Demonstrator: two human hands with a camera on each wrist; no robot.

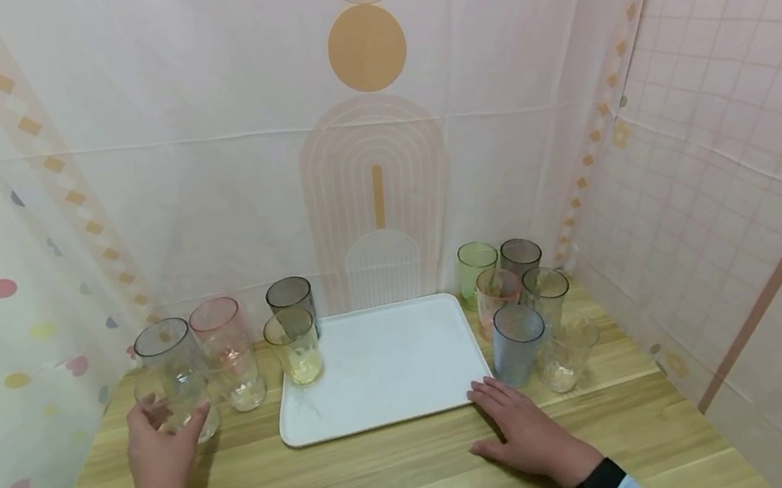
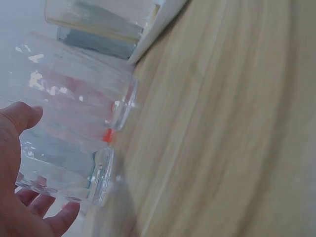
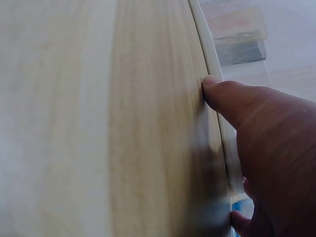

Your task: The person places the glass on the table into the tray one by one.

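The left hand (image 1: pixel 159 447) curls loosely around the clear grey-tinted glass tumbler (image 1: pixel 174 378) at the left edge of the light wooden surface (image 1: pixel 395 471); in the left wrist view the thumb and fingers (image 2: pixel 54 219) bracket it without a plainly firm grip. The pink-tinted glass tumbler (image 1: pixel 228 361) stands touching or just beside it, so a sideways pull could knock that one over, and the smooth glass may slip if lifted by fingertips alone. The right hand (image 1: pixel 528 430) lies flat, fingers straight, its tips at the corner of the white rectangular plastic tray (image 1: pixel 379 364). The blue-tinted glass tumbler (image 1: pixel 515 343) stands close ahead; a forward nudge could topple it into its neighbours.
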